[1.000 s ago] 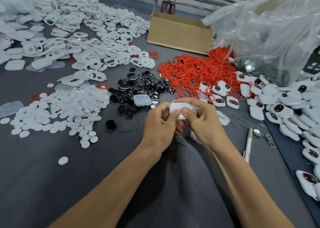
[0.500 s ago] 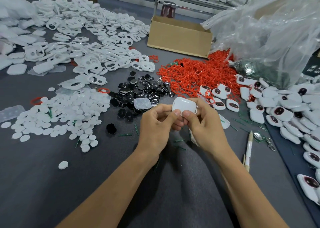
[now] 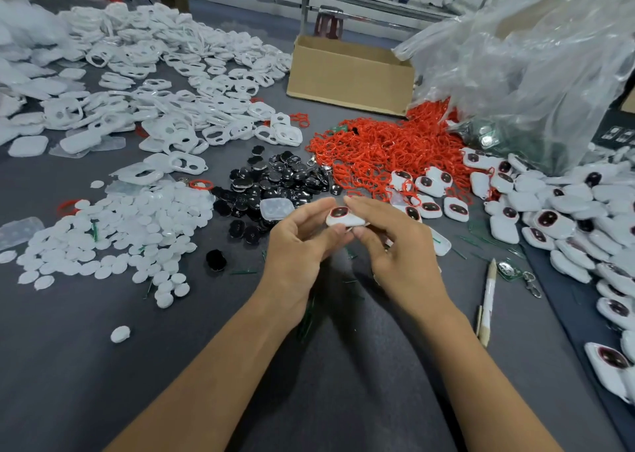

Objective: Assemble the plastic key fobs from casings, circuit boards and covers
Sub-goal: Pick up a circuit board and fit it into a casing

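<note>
A white key fob with a dark, red-rimmed button on its face is held above the grey table between both hands. My left hand pinches its near left edge with thumb and fingers. My right hand holds its right side, fingers stretched over the top. White casing frames lie heaped at the back left. Black button pieces sit in the middle, white oval covers at the left, and red rings behind the hands.
Finished fobs pile up along the right side. A cardboard box stands at the back and a big clear plastic bag at the back right. A pen lies right of my right arm.
The fob has been turned over: its plain white back faced me before, now the dark button side shows. Both hands stayed on it and spread slightly.
</note>
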The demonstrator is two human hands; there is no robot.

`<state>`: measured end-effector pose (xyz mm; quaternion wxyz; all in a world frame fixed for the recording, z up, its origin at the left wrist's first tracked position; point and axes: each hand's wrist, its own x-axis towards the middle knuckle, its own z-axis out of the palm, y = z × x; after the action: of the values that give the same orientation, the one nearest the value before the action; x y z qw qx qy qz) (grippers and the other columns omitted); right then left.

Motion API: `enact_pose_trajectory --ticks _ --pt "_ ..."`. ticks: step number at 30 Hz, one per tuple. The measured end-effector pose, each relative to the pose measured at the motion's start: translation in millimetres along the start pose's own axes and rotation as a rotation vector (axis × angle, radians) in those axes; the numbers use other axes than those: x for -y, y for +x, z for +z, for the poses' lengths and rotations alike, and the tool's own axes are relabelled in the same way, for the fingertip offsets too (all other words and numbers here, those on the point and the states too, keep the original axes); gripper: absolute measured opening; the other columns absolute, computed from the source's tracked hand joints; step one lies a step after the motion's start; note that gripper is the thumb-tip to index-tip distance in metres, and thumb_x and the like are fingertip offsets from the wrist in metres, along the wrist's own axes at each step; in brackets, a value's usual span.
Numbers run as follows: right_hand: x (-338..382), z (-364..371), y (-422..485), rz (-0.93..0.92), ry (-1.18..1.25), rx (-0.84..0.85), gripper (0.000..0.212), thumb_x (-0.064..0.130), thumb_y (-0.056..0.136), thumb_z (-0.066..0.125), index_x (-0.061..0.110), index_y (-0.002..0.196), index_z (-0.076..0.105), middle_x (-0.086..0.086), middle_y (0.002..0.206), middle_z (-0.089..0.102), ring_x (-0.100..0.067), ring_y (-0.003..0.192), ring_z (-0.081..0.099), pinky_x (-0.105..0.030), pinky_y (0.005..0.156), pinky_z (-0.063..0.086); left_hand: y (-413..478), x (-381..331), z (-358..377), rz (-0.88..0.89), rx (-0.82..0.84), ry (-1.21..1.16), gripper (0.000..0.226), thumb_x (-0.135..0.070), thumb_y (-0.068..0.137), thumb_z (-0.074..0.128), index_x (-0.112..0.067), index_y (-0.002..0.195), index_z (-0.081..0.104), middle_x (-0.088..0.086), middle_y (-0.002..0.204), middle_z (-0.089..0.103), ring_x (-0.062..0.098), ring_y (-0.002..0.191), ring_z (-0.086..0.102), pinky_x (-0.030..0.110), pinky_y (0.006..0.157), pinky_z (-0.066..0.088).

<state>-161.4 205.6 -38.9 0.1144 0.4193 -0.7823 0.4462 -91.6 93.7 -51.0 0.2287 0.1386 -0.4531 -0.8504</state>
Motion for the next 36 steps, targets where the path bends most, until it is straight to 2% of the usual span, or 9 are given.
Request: enact_pose_trajectory --ticks 2,5,9,13,18,21,24,30,36 --pt "2.8 -0.3 -0.5 0.075 0.095 0.005 0.034 0.002 0.086 0.065 0.017 0.116 0.067 0.005 0.120 0.064 -0.003 0.116 0.057 -0.025 0.100 0.045 -0.2 0.1 -0.6 0.021 0.002 0.036 0.034 0.013 0.082 0.061 -0.005 0.110 0.065 0.015 0.107 0.070 0.026 0.101 0.066 0.032 0.092 0.055" --pt "6.7 -0.6 0.7 0.164 0.212 -0.042 0.029 0.004 0.086 0.066 0.024 0.106 0.069 0.006 0.111 0.068 -0.004 0.106 0.062 -0.024 0.092 0.048 -0.6 0.2 -1.1 0.054 0.028 0.104 0.038 0.012 0.077 0.067 -0.005 0.111 0.065 0.015 0.111 0.070 0.024 0.103 0.065 0.038 0.100 0.049" --pt "6.6 -0.6 3.2 0.324 0.337 -0.014 0.042 -0.008 0.082 0.064 0.015 0.117 0.062 0.001 0.102 0.068 0.001 0.082 0.061 -0.016 0.073 0.049 0.1 2.0 -0.6 0.076 0.048 0.156 0.047 0.021 0.079 0.060 -0.014 0.111 0.064 0.006 0.106 0.072 0.011 0.095 0.067 0.021 0.084 0.053" --pt "2.0 -3.7 4.6 0.444 0.434 0.056 0.029 -0.011 0.081 0.064 0.007 0.103 0.068 0.000 0.087 0.071 -0.004 0.071 0.062 -0.020 0.072 0.053 -0.6 3.4 -1.9 0.091 0.032 0.214 0.043 0.021 0.081 0.058 -0.011 0.110 0.064 0.005 0.102 0.074 0.013 0.093 0.069 0.020 0.081 0.054" --pt "2.4 -0.3 0.4 0.615 0.659 0.127 0.025 -0.014 0.087 0.052 -0.004 0.110 0.056 -0.014 0.086 0.068 -0.017 0.072 0.065 -0.025 0.073 0.056 -0.5 2.5 -1.2 0.128 0.058 0.268 0.041 0.020 0.082 0.054 -0.010 0.106 0.067 0.001 0.097 0.075 0.009 0.091 0.069 0.016 0.075 0.051" --pt "5.2 -1.7 2.5 0.597 0.675 0.173 0.025 -0.015 0.089 0.047 -0.004 0.107 0.060 -0.019 0.088 0.067 -0.017 0.071 0.064 -0.024 0.069 0.055 -0.6 2.1 -1.3 0.143 0.068 0.293 0.040 0.017 0.083 0.055 -0.015 0.104 0.068 0.000 0.098 0.075 0.010 0.091 0.067 0.018 0.077 0.052" --pt "6.5 -4.8 3.8 0.597 0.680 0.155 0.026 -0.018 0.087 0.046 -0.006 0.102 0.063 -0.018 0.080 0.065 -0.013 0.061 0.062 -0.022 0.062 0.052 -2.4 1.2 -0.7 0.149 0.106 0.311 0.042 0.015 0.084 0.057 -0.021 0.101 0.068 -0.004 0.097 0.075 0.007 0.085 0.063 0.016 0.073 0.051" --pt "6.3 -8.7 3.4 0.620 0.659 0.131 0.026 -0.020 0.085 0.046 -0.004 0.093 0.066 -0.007 0.062 0.067 -0.011 0.054 0.061 -0.018 0.051 0.048 -4.8 0.5 0.8 0.144 0.152 0.297 0.038 0.015 0.085 0.057 -0.016 0.105 0.067 -0.001 0.098 0.075 0.004 0.076 0.064 0.013 0.063 0.049" --pt "8.3 -7.5 3.0 0.584 0.850 0.108 0.022 -0.014 0.087 0.048 -0.007 0.101 0.064 -0.008 0.070 0.068 -0.011 0.059 0.061 -0.018 0.055 0.048 -0.6 -1.0 0.2 0.060 0.226 0.114 0.034 0.006 0.089 0.056 -0.012 0.118 0.063 0.003 0.110 0.072 0.012 0.085 0.065 0.020 0.070 0.053"
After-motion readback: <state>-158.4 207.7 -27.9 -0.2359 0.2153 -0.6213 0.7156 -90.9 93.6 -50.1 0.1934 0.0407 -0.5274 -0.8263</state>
